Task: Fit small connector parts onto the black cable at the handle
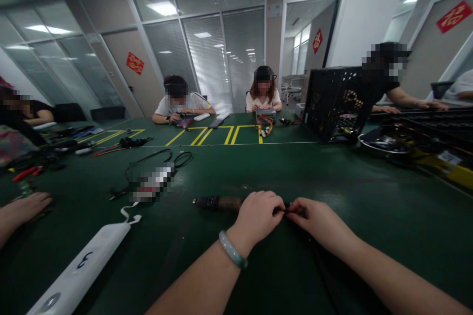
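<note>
Dark cylindrical power tool (218, 203) with a ribbed black chuck lay on the long green workbench (369, 182), grasped by the left hand (254, 216), a pale green bangle (232, 249) at its wrist, while the right hand (318, 221) pinched the tool's black far end, just beside the left hand.

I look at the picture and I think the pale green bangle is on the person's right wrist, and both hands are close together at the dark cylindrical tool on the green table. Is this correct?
No, the pale green bangle is on the left wrist, not the right, as the head view shows. The rest is as you said: the left hand and right hand are close together at the dark cylindrical tool on the green table.
</note>
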The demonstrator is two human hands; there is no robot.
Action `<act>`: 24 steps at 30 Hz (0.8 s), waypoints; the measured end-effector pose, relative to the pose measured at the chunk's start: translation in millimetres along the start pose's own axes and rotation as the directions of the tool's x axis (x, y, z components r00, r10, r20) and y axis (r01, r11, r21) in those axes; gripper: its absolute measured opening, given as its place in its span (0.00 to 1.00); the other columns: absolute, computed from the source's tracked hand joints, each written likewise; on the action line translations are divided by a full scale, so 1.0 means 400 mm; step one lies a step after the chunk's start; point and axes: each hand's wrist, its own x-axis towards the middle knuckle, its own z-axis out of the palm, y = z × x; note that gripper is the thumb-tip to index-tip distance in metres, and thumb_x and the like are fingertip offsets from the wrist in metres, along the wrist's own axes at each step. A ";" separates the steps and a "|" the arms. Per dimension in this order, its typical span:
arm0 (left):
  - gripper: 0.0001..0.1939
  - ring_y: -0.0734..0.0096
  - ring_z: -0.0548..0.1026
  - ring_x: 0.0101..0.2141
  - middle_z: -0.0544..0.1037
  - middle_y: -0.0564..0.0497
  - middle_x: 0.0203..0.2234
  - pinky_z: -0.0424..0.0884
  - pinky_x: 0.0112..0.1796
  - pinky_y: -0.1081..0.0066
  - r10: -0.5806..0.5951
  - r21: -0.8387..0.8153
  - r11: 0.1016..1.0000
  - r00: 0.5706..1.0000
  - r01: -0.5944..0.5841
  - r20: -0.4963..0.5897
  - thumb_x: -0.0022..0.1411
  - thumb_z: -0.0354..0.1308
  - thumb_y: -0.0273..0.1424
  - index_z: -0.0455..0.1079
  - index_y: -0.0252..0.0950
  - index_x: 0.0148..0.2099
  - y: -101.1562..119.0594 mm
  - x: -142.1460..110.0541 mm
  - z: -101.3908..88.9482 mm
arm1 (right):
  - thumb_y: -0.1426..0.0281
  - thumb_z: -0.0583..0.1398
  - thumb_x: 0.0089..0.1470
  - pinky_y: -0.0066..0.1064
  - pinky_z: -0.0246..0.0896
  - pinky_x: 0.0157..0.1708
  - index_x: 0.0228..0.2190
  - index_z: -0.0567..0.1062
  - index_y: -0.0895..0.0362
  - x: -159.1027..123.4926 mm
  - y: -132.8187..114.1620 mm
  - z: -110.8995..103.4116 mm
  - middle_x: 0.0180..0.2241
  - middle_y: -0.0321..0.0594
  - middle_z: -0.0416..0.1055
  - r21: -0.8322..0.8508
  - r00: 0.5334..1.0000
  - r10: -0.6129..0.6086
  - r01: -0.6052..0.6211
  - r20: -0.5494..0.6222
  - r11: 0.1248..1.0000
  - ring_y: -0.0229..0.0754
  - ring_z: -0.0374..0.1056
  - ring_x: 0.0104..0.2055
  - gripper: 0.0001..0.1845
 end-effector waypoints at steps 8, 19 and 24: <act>0.03 0.67 0.71 0.40 0.74 0.54 0.38 0.66 0.42 0.65 0.006 0.026 1.000 1.000 -0.007 0.015 0.63 0.58 0.30 0.71 0.40 0.40 0.003 -0.001 -0.007 | 0.63 0.56 0.58 0.27 0.60 0.30 0.34 0.77 0.52 0.008 0.012 0.008 0.33 0.35 0.77 0.116 0.999 0.027 -0.031 0.038 0.993 0.42 0.72 0.33 0.10; 0.03 0.65 0.71 0.40 0.74 0.54 0.37 0.65 0.42 0.65 0.009 0.017 1.000 1.000 -0.009 -0.026 0.62 0.58 0.29 0.70 0.40 0.40 -0.002 0.002 0.005 | 0.63 0.57 0.57 0.27 0.58 0.30 0.33 0.77 0.53 0.024 0.021 0.013 0.32 0.35 0.76 0.082 1.000 -0.014 0.015 -0.011 0.997 0.40 0.70 0.32 0.10; 0.07 0.65 0.71 0.39 0.74 0.54 0.36 0.66 0.40 0.64 -0.049 0.023 0.999 0.998 0.049 -0.032 0.60 0.61 0.31 0.68 0.40 0.42 0.002 0.001 0.000 | 0.63 0.57 0.57 0.27 0.57 0.29 0.34 0.76 0.54 0.018 0.013 0.007 0.32 0.36 0.76 0.067 1.000 0.003 -0.004 0.012 0.998 0.40 0.70 0.31 0.09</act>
